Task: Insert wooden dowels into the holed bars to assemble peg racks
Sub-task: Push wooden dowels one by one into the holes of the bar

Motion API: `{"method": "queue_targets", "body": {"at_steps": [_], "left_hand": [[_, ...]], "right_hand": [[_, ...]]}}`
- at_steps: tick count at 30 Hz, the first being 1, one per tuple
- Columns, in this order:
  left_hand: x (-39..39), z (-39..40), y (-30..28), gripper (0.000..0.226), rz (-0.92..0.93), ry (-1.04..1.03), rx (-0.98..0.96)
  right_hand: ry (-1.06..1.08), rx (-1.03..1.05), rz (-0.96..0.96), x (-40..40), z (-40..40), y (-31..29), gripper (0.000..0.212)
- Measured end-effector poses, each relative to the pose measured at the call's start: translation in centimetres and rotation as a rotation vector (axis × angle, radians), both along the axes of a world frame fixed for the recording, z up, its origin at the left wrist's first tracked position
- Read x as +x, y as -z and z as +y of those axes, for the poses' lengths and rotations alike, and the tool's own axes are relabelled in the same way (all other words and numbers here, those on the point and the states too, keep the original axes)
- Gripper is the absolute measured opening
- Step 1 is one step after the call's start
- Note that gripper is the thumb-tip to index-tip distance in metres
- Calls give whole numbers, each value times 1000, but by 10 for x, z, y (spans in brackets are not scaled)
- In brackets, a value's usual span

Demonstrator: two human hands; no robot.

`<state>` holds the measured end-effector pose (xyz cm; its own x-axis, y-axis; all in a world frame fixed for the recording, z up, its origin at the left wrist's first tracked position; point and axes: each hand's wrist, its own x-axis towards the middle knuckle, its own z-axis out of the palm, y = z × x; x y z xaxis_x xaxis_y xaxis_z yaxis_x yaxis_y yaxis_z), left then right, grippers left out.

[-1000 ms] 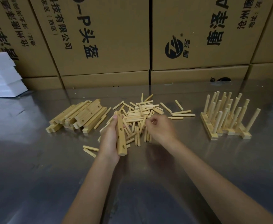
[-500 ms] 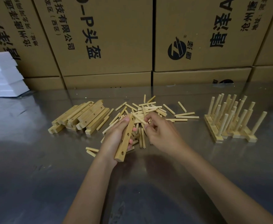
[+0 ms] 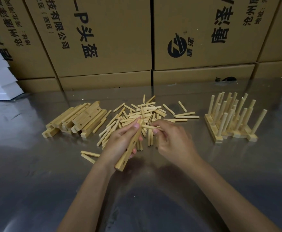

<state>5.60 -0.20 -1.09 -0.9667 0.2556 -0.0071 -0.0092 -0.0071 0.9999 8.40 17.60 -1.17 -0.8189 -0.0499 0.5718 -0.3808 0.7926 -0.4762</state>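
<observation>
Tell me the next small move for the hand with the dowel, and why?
Probably steer the dowel tip into the top hole of the holed bar and push. The right hand pinches it level, its tip close to the bar's upper end, which the left hand grips at a tilt. The visible holes are all empty, so no peg is seated yet.

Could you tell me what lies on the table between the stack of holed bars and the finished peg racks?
In the head view, a loose dowel pile lies between the holed bars and the peg racks.
</observation>
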Motion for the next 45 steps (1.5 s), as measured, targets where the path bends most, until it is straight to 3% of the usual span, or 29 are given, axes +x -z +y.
{"method": "queue_targets", "body": {"at_steps": [9,14,15,19,22,30,33,35,37,39,42,45], "left_hand": [[1,3,0,24,54,45,-91],[-3,4,4,19,-2,8,-49],[-3,4,4,19,-11,9,-42],[-4,2,6,21,-5,18,-57],[-4,2,6,21,-8,46,-85],[-6,-1,4,24,-93,113,-45],[-7,0,4,23,-121,104,30],[-9,0,4,23,-148,47,84],[-13,-3,3,26,-193,-14,152],[-17,-7,2,28,-233,-52,217],[-18,-10,2,22,-252,-63,293],[-18,-10,4,24,-264,-88,290]], "right_hand": [[-38,-258,-170,-4,4,4,25],[-140,-524,-303,-5,2,-4,4],[-162,-509,-301,-4,4,-5,2],[-98,-129,-150,-1,7,-3,2],[-75,-149,-131,0,5,0,3],[-33,-322,-177,-3,1,0,17],[-117,-492,-330,-3,1,-6,19],[-249,-707,-481,-5,6,-10,32],[-308,-793,-559,-8,11,-9,39],[-193,-644,-518,-12,12,0,31],[31,-88,-286,-18,8,22,14],[36,185,-186,-20,0,33,28]]}}
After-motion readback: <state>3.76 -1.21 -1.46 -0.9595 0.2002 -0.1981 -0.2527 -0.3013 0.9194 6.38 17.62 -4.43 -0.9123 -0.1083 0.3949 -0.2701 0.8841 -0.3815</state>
